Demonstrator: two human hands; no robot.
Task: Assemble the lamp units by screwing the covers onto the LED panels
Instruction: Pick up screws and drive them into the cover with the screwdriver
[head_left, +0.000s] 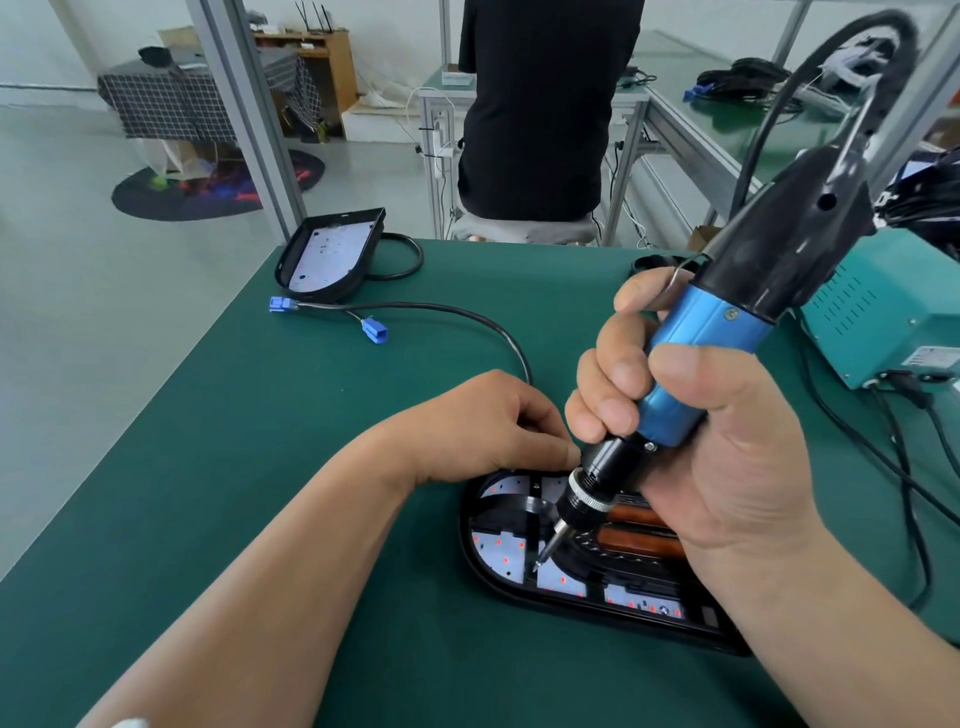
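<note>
A black oval lamp unit (524, 587) lies on the green table, its white LED panel with red dots showing under a black cover. My right hand (727, 457) grips a blue and black electric screwdriver (696, 374), tilted, with its bit tip on a screw (538, 563) in the cover. My left hand (483, 421) rests at the unit's far rim, its fingers curled at the edge; what they hold is hidden. A black cable with blue connectors (375, 330) runs from the unit across the table.
A second black lamp housing (332, 254) sits at the table's far left corner. A teal power supply box (883, 317) with cables stands at the right. A person in black (540, 104) sits on a stool beyond the table.
</note>
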